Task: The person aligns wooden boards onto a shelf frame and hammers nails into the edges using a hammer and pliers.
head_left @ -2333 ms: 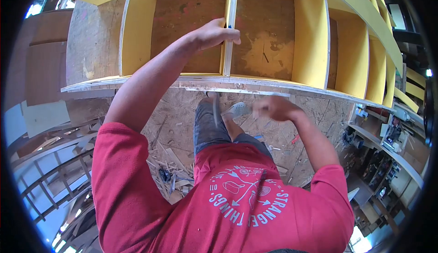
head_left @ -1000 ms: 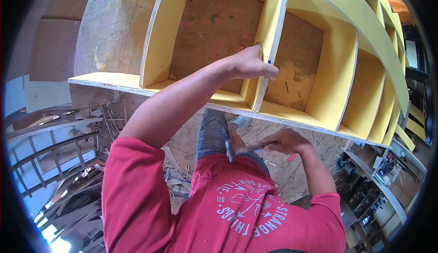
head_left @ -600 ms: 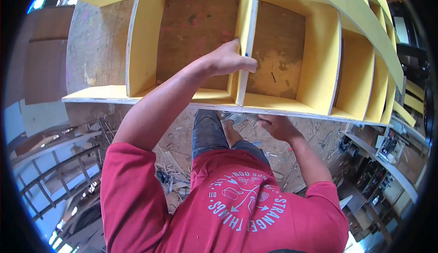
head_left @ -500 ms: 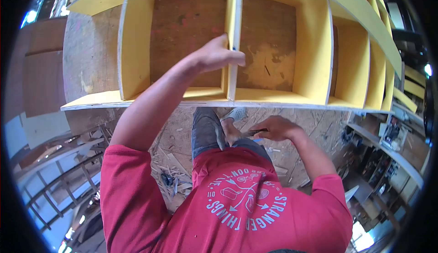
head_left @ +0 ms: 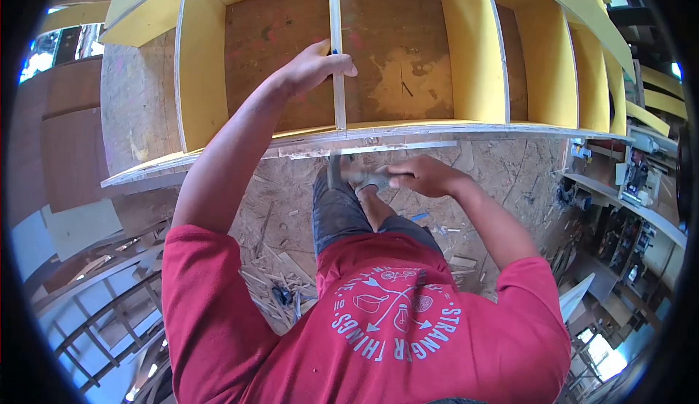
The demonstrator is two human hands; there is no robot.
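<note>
My left hand (head_left: 314, 67) is closed around the upright yellow divider panel (head_left: 337, 102), its thumb over the pale front edge. The divider stands inside a yellow wooden shelf unit (head_left: 477, 54) with several compartments. Below the unit's near board, my right hand (head_left: 429, 176) is closed around the handle of a hammer (head_left: 342, 172). The hammer's head is smeared by motion and lies just under the near board, in front of my legs. Whether it touches the board I cannot tell.
Wood scraps and offcuts (head_left: 280, 273) litter the chipboard floor (head_left: 502, 185). On the right are a curved board (head_left: 626, 207) and cluttered tools. A slatted wooden frame (head_left: 109, 324) stands at the left. One foot (head_left: 375, 179) is under the unit's near side.
My right hand and the hammer have moved up toward the near board. The shelf unit appears shifted left and up in view, with my left hand still on the divider.
</note>
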